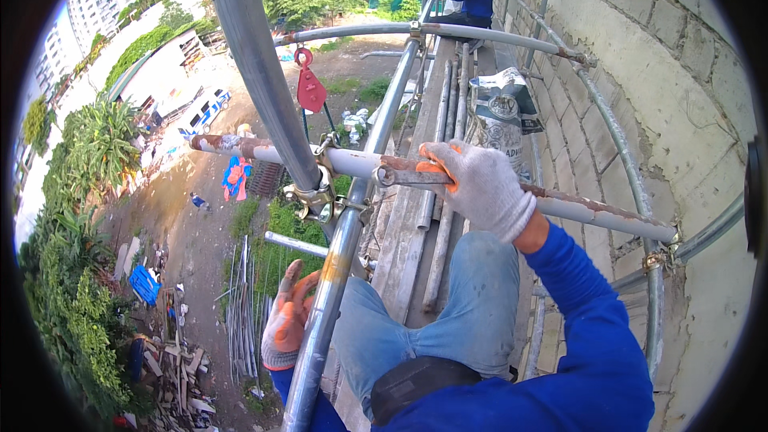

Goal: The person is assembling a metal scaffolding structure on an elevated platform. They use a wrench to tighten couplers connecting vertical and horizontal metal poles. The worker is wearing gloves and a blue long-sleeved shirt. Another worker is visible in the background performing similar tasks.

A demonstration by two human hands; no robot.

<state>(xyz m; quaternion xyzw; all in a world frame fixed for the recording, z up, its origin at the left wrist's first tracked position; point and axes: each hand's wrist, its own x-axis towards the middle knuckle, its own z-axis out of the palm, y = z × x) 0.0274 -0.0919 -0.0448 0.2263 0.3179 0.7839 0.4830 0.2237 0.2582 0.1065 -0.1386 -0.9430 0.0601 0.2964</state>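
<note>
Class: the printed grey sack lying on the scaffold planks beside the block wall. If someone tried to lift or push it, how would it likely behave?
The printed grey sack looks bulging and full, so probably heavy. Its creased skin suggests it would sag rather than stay stiff. Lying flat on the wooden planks, it seems unlikely to roll.

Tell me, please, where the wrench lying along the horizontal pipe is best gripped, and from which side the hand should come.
Probably by the handle end of the wrench, coming from the right. Its ring head points left toward the clamp, while the handle runs right along the horizontal pipe. The right hand already wraps that part from above; the left hand grips the long rail.
</note>
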